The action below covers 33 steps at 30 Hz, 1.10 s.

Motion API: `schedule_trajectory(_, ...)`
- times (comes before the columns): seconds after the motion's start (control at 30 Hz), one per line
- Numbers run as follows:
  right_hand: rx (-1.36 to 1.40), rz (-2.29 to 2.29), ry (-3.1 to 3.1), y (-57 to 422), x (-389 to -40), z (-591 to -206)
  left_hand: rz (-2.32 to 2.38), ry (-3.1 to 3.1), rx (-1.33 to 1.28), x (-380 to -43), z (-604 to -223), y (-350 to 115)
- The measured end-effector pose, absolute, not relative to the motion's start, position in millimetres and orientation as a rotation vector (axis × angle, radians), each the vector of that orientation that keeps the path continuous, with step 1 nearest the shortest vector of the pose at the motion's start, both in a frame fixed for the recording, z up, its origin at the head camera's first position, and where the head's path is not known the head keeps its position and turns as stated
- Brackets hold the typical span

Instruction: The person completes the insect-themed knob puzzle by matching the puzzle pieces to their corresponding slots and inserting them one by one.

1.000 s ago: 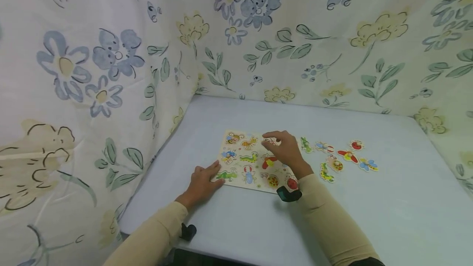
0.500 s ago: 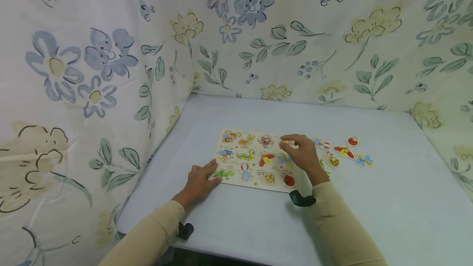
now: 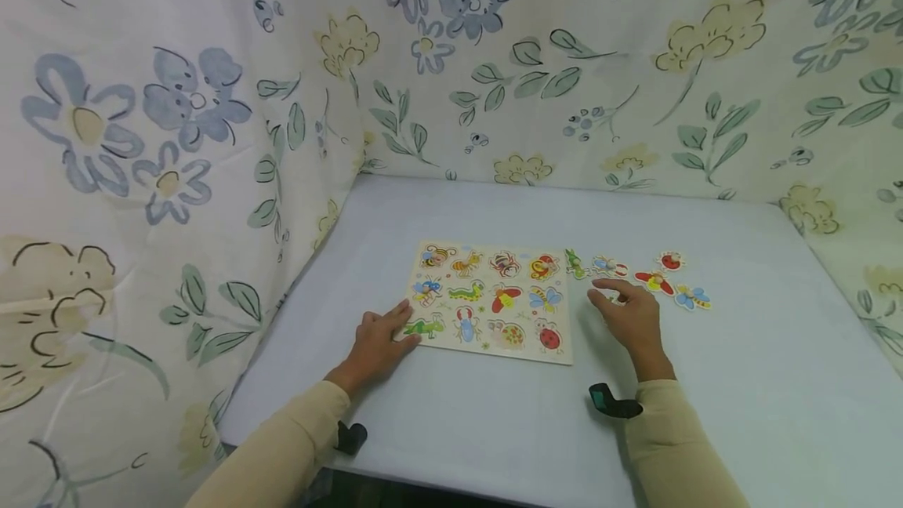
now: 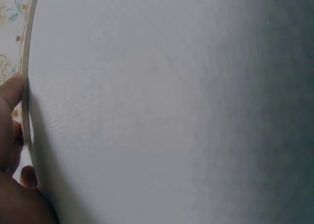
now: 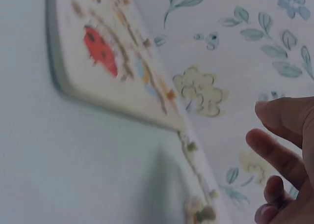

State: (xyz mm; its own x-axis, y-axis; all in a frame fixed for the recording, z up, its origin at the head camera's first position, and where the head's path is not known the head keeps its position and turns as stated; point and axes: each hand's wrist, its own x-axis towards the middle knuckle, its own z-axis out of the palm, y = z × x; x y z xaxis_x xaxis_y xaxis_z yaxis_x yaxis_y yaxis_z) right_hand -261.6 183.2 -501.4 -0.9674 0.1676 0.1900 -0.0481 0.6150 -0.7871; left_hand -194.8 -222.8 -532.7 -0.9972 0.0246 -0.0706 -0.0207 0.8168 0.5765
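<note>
A puzzle board (image 3: 487, 351) with rows of colourful insect pictures lies flat on the table. My left hand (image 3: 377, 345) rests at its near left corner, fingers along the left edge and thumb on the near edge. In the left wrist view the hand (image 4: 12, 121) touches the board's edge (image 4: 27, 57). My right hand (image 3: 631, 324) hovers right of the board, thumb and forefinger apart with nothing between them. Loose insect pieces lie beyond it: a green grasshopper (image 3: 574, 263), a blue beetle (image 3: 608, 266), a red-winged bug (image 3: 654, 282). The right hand covers some pieces.
Farther right lie a ladybird piece (image 3: 671, 260) and a blue-winged bee-like piece (image 3: 693, 298). The table (image 3: 748, 382) has a white cover. Flowered cloth (image 3: 578, 124) hangs along its back and left sides.
My right hand has moved right from over the board's top row to beside the loose pieces, uncovering the board's right side. My left hand stays at the corner. The head view has shifted slightly.
</note>
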Motion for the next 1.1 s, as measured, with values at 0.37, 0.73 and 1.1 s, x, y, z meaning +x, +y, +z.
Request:
schedule_trajectory(0.37,-0.268,1.26,-2.638,199.8,-254.1,-517.6,0.949,2.915,-0.002,-194.3,-531.0,-222.5)
schedule_trajectory(0.73,-0.368,1.18,-2.697,205.0,-254.9,-529.1,0.942,2.917,-0.011,-195.5,-531.6,-221.6)
schedule_trajectory(1.1,-0.276,1.14,-2.67,203.4,-251.4,-528.8,0.929,2.927,0.009,-195.5,-533.1,-222.3)
